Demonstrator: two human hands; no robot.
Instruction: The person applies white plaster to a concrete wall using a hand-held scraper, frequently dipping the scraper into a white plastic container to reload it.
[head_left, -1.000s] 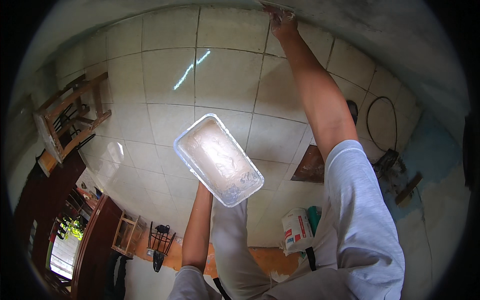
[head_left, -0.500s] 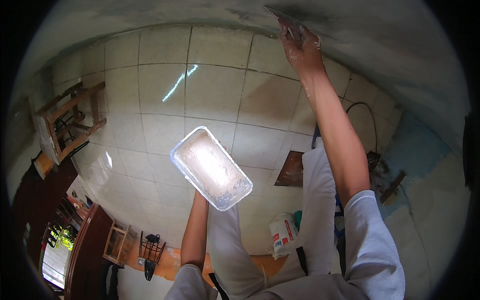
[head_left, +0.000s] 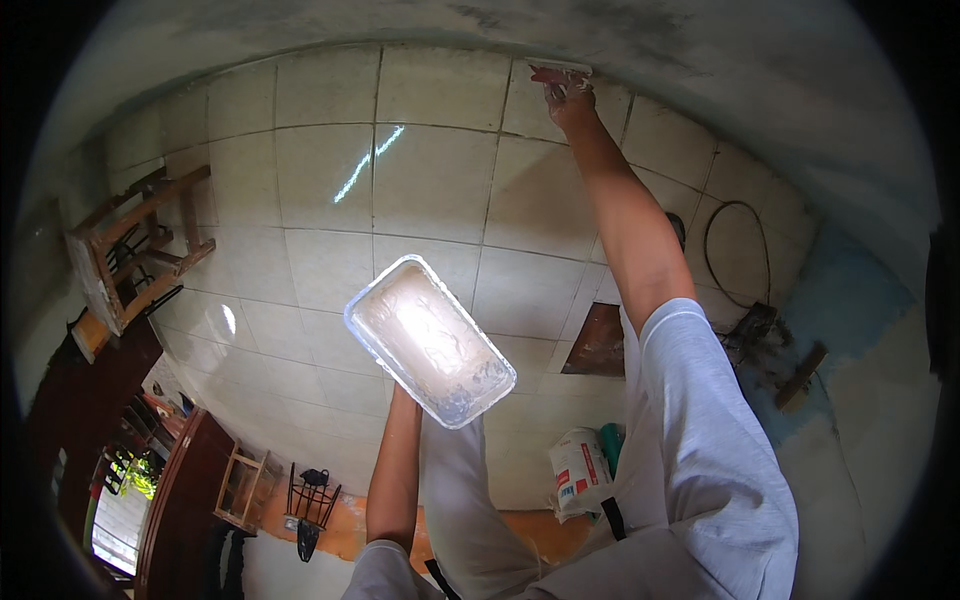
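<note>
A white rectangular plastic tub [head_left: 432, 345] with whitish filler paste smeared inside is held up in front of me. My left forearm [head_left: 392, 465] reaches up under it; the tub hides the fingers of my left hand, which carries it. At the far side, my right hand [head_left: 572, 104] is closed round a putty knife [head_left: 558, 73] with a reddish grip and a wide, pale blade edge. The blade is at the foot of the grey, patchy wall [head_left: 640, 35]; whether it touches cannot be told. White paste marks the right fingers.
Tiles [head_left: 430, 185] cover the floor. A wooden stool [head_left: 140, 250] lies at the left. To the right are a cable loop [head_left: 735, 255], a brown board [head_left: 597, 340] and a wood piece [head_left: 800, 377]. A white-and-red bag [head_left: 580, 465] stands near my legs.
My right hand and the putty knife have moved slightly left and down the wall, and the blade has turned more level. The tub has shifted a little to the right in view.
</note>
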